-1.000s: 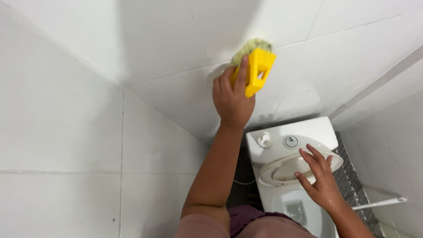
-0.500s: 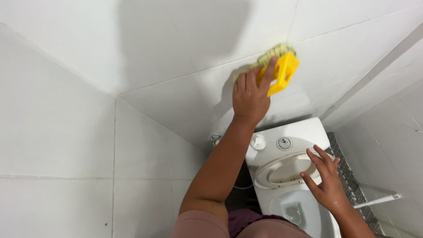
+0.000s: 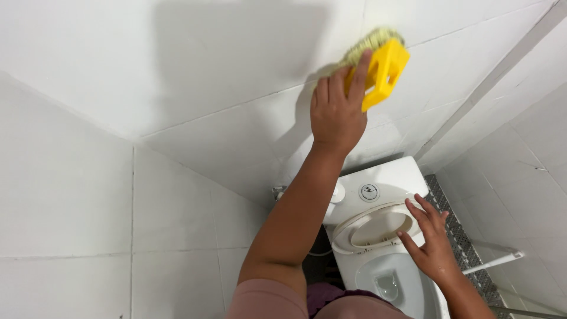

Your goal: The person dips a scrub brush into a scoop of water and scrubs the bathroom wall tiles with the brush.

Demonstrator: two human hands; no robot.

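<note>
The left hand [image 3: 338, 112] was raised high on a straight, stretched arm and was closed around a yellow plastic scrubbing brush with pale bristles [image 3: 379, 65]. The fingers curled over the handle part of the brush, and the bristles were pressed flat against the white tiled wall [image 3: 224, 71], just below a grout line and well above the toilet. The wrist was in line with the forearm.

The right hand [image 3: 430, 245] was lower, with the fingers spread open and holding nothing. Its fingertips were touching the raised white plastic toilet seat [image 3: 373, 227], on the right edge of it. The seat leaned back toward the white ceramic toilet tank [image 3: 384, 180]. Under it the white toilet bowl [image 3: 387, 283] was open.
</note>
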